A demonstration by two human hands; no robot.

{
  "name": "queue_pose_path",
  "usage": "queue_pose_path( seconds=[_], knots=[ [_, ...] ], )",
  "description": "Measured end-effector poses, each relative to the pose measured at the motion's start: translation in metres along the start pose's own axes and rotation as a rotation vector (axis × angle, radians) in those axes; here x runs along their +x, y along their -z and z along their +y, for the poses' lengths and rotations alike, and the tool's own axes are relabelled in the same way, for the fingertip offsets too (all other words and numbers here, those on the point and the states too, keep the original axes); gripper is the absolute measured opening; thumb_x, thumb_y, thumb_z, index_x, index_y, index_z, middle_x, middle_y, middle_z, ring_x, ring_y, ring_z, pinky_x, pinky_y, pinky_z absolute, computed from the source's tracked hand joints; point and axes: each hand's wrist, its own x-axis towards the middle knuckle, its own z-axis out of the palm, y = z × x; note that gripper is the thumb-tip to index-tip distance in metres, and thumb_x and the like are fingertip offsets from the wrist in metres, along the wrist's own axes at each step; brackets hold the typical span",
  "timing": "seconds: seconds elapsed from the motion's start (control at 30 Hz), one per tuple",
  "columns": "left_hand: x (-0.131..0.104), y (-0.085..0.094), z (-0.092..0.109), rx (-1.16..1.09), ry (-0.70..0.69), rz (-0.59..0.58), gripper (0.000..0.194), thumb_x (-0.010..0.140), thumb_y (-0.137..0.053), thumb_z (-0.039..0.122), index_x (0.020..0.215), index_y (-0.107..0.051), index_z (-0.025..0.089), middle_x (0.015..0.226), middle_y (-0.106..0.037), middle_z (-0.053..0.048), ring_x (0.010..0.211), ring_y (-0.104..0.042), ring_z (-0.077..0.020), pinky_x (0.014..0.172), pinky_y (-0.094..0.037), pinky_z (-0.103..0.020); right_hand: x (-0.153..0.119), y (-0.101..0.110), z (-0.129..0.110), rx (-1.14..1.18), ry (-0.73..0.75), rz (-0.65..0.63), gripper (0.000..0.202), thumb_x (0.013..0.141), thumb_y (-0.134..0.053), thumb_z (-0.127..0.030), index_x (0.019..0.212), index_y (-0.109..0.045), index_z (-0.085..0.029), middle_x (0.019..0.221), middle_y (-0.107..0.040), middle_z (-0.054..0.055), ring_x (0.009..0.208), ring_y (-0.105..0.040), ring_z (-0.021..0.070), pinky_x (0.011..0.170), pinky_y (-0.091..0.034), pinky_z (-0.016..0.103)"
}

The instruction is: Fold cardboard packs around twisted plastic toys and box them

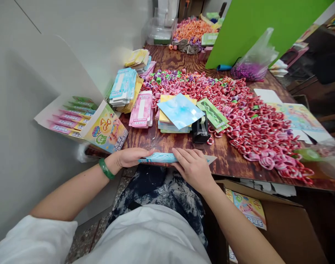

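Note:
A slim light-blue cardboard box (pixel 161 157) lies level at the table's near edge, between my two hands. My left hand (pixel 133 157) grips its left end, thumb on top. Over its right part my right hand (pixel 192 165) is wrapped, fingers across the upper face. A pale pointed flap (pixel 211 159) sticks out past my right fingers. Just beyond are a stack of blue and yellow cards (pixel 181 112), a black tape dispenser (pixel 201 130) and a green windowed box (pixel 213 114) with a twisted chain in it.
A big heap of red and pink plastic rings (pixel 200 86) spreads over the wooden table (pixel 167 55). Flat blue boxes (pixel 124 86) and pink boxes (pixel 141 109) are stacked on the left, beside a display carton (pixel 106 126) holding several packs. An open brown carton (pixel 288 227) stands below right.

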Motion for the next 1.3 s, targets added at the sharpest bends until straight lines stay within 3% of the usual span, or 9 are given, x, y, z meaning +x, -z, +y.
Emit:
queue_pose_path(
  seconds=[0.37, 0.47, 0.57, 0.67, 0.87, 0.93, 1.03, 1.17, 1.3],
  knots=[
    [-0.006, 0.005, -0.004, 0.035, -0.029, 0.033, 0.056, 0.065, -0.074, 0.069, 0.074, -0.074, 0.014, 0.073, -0.072, -0.006, 0.075, -0.061, -0.0175, 0.076, -0.046, -0.029, -0.013, -0.028, 0.0, 0.159, -0.1, -0.069, 0.023, 0.096, -0.052, -0.023, 0.108, -0.071, -0.017, 0.1, -0.077, 0.008, 0.084, -0.067, 0.019, 0.075, -0.045, 0.031],
    [-0.013, 0.004, 0.006, 0.399, -0.095, 0.274, 0.058, 0.076, -0.061, 0.07, 0.066, -0.071, 0.014, 0.063, -0.067, -0.004, 0.064, -0.058, -0.0173, 0.067, -0.045, -0.03, -0.008, -0.021, 0.007, 0.157, -0.194, -0.232, 0.023, 0.095, -0.052, -0.022, 0.1, -0.074, -0.02, 0.091, -0.077, 0.006, 0.078, -0.068, 0.0183, 0.069, -0.045, 0.029],
    [-0.015, -0.009, 0.015, 0.902, -0.319, 0.477, 0.044, 0.081, -0.062, 0.058, 0.088, -0.074, 0.017, 0.087, -0.073, -0.006, 0.085, -0.063, -0.0222, 0.081, -0.045, -0.032, 0.006, -0.009, 0.009, 0.109, -0.203, -0.439, 0.024, 0.093, -0.052, -0.02, 0.092, -0.076, -0.02, 0.081, -0.076, 0.007, 0.074, -0.068, 0.0191, 0.064, -0.042, 0.028],
    [-0.013, -0.028, 0.019, 1.172, -0.452, 0.321, 0.034, 0.086, -0.063, 0.044, 0.108, -0.07, 0.02, 0.108, -0.071, -0.009, 0.101, -0.062, -0.0241, 0.092, -0.042, -0.032, 0.025, 0.001, 0.004, 0.116, -0.126, -0.556, 0.02, 0.093, -0.055, -0.022, 0.095, -0.074, -0.019, 0.083, -0.075, 0.008, 0.075, -0.068, 0.0196, 0.064, -0.041, 0.028],
    [0.001, -0.035, 0.013, 1.177, -0.325, 0.173, 0.037, 0.096, -0.04, 0.03, 0.081, -0.07, 0.015, 0.073, -0.066, -0.004, 0.065, -0.057, -0.0157, 0.064, -0.039, -0.025, 0.047, 0.006, -0.003, 0.079, -0.085, -0.597, 0.024, 0.094, -0.053, -0.025, 0.084, -0.072, -0.016, 0.081, -0.074, 0.011, 0.078, -0.068, 0.0224, 0.07, -0.045, 0.031],
    [0.004, -0.029, 0.011, 1.077, -0.326, 0.193, 0.037, 0.094, -0.043, 0.032, 0.078, -0.071, 0.014, 0.071, -0.067, -0.004, 0.064, -0.056, -0.0153, 0.062, -0.039, -0.024, 0.046, 0.004, -0.002, 0.086, -0.051, -0.519, 0.022, 0.094, -0.053, -0.023, 0.088, -0.073, -0.016, 0.089, -0.076, 0.011, 0.088, -0.068, 0.0245, 0.085, -0.047, 0.036],
    [0.005, -0.021, 0.006, 0.778, -0.325, 0.32, 0.036, 0.091, -0.048, 0.037, 0.104, -0.073, 0.014, 0.092, -0.074, -0.005, 0.078, -0.063, -0.0192, 0.069, -0.045, -0.026, 0.036, 0.004, -0.001, 0.084, -0.078, -0.142, 0.03, 0.094, -0.055, -0.025, 0.122, -0.065, -0.018, 0.128, -0.066, 0.013, 0.125, -0.055, 0.03, 0.111, -0.032, 0.05],
    [0.003, -0.023, -0.01, 0.337, -0.267, 0.473, 0.056, 0.086, -0.055, 0.052, 0.127, -0.063, 0.015, 0.106, -0.075, -0.005, 0.084, -0.067, -0.023, 0.069, -0.051, -0.03, 0.014, -0.005, -0.001, 0.3, -0.537, 0.42, 0.054, 0.09, -0.063, -0.036, 0.139, -0.047, -0.021, 0.136, -0.058, 0.018, 0.125, -0.055, 0.0308, 0.106, -0.041, 0.052],
    [0.009, -0.036, -0.032, 0.184, -0.335, 0.462, 0.059, 0.086, -0.058, 0.055, 0.128, -0.063, 0.014, 0.115, -0.073, -0.007, 0.1, -0.067, -0.0269, 0.088, -0.054, -0.038, 0.006, -0.02, -0.008, 1.063, -0.868, 0.384, 0.051, 0.085, -0.065, -0.043, 0.128, -0.049, -0.021, 0.112, -0.07, 0.014, 0.094, -0.069, 0.0251, 0.079, -0.057, 0.04]
  ],
)
